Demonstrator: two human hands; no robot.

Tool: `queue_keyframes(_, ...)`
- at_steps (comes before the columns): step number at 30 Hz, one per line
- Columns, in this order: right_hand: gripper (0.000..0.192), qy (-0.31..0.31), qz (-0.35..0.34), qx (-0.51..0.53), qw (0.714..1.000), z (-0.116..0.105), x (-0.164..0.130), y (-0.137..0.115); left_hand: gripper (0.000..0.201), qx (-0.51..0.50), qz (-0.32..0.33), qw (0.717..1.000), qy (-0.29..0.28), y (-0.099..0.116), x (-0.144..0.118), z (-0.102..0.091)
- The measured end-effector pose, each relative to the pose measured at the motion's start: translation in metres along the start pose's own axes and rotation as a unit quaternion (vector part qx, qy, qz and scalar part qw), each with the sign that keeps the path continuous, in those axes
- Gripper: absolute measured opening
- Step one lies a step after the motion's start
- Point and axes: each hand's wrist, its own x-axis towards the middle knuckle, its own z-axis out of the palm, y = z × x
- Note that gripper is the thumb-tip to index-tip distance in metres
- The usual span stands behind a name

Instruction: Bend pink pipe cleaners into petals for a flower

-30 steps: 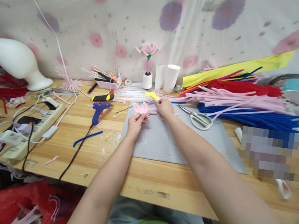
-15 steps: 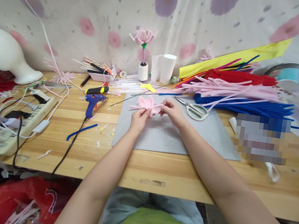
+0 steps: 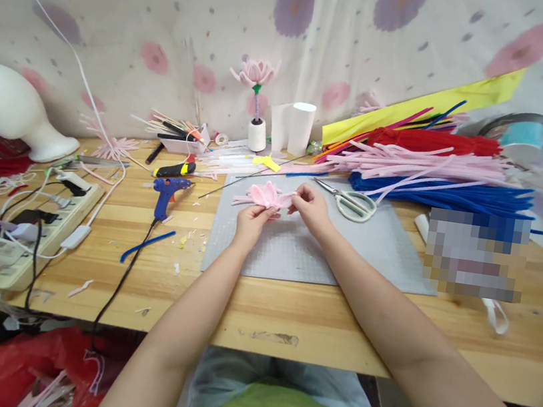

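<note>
A pink pipe-cleaner flower [image 3: 263, 194] is held over the grey cutting mat [image 3: 284, 259], its bundled stem ends pointing left. My left hand [image 3: 253, 222] pinches it from below, thumb and fingers closed near its base. On the other side, my right hand [image 3: 308, 207] closes its fingertips on a petal at the flower's right edge. Scissors with pale handles [image 3: 354, 206] lie on the mat just right of my right hand. The fingertips partly cover the lower petals.
A blue glue gun [image 3: 165, 197] with a black cable lies left of the mat, near a crowded power strip [image 3: 52, 233]. Behind are a finished pink flower [image 3: 258, 75] in a white holder and a white paper roll [image 3: 301, 129]. Pink pipe cleaners [image 3: 423, 165] and blue ones [image 3: 445, 193] pile up at right.
The flower has turned in my hands, so its petals now face me as one cluster above my left fingers. Both hands stay in nearly the same place; the view has shifted slightly.
</note>
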Motion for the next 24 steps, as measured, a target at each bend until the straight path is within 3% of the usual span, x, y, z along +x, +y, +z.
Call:
queue_keyframes(4,0.020,-0.001,0.011,0.056,0.998,0.004,-0.004,0.000,0.029,0.001,0.014,1.000,0.018,0.000,0.001,-0.001)
queue_keyframes(9,0.039,-0.073,0.074,0.170,0.980,0.008,-0.008,-0.004,0.030,-0.006,0.006,1.000,0.021,0.002,0.003,-0.003)
queue_keyframes(13,0.041,-0.127,0.077,0.134,0.980,0.010,-0.009,-0.004,0.030,0.004,-0.004,1.000,-0.005,0.002,0.003,-0.002)
queue_keyframes(18,0.053,-0.141,0.066,0.080,0.985,0.013,-0.007,0.000,0.031,0.018,-0.013,0.999,-0.032,0.002,0.003,-0.002)
queue_keyframes(24,0.070,-0.131,0.141,0.138,0.972,0.006,-0.002,-0.002,0.034,0.010,-0.024,0.998,-0.050,0.002,0.004,-0.002)
